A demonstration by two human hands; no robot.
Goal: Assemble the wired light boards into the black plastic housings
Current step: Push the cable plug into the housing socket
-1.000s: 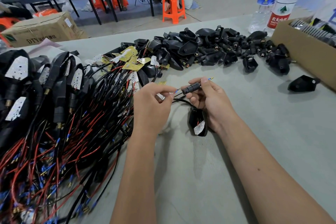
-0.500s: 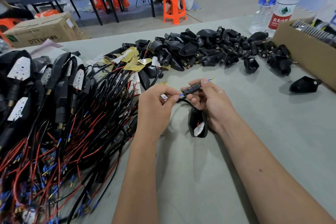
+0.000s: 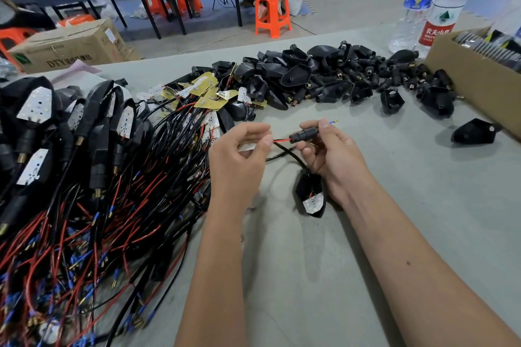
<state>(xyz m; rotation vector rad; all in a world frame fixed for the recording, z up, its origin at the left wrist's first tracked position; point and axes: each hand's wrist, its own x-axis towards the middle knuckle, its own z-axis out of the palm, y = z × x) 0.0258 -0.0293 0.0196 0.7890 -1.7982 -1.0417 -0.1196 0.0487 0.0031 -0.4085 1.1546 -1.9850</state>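
My right hand [image 3: 332,152] grips a small black tube-shaped stem [image 3: 304,135] between thumb and fingers, with a blue-tipped wire end [image 3: 332,122] poking out past the thumb. My left hand [image 3: 239,149] pinches the red wire [image 3: 281,140] that enters the stem from the left. A black cable runs down from the hands to a black housing [image 3: 310,194] with a white light board [image 3: 312,202] in it, lying on the table under my right wrist.
A pile of empty black housings [image 3: 324,76] lies at the back. Loose yellow and white boards [image 3: 208,90] sit left of it. Finished wired units [image 3: 70,149] fill the left side. A cardboard box [image 3: 476,76] and water bottles [image 3: 439,5] stand at right.
My left hand has drawn back to the left, and a length of red wire now shows between it and the stem. My right hand has stayed in place.
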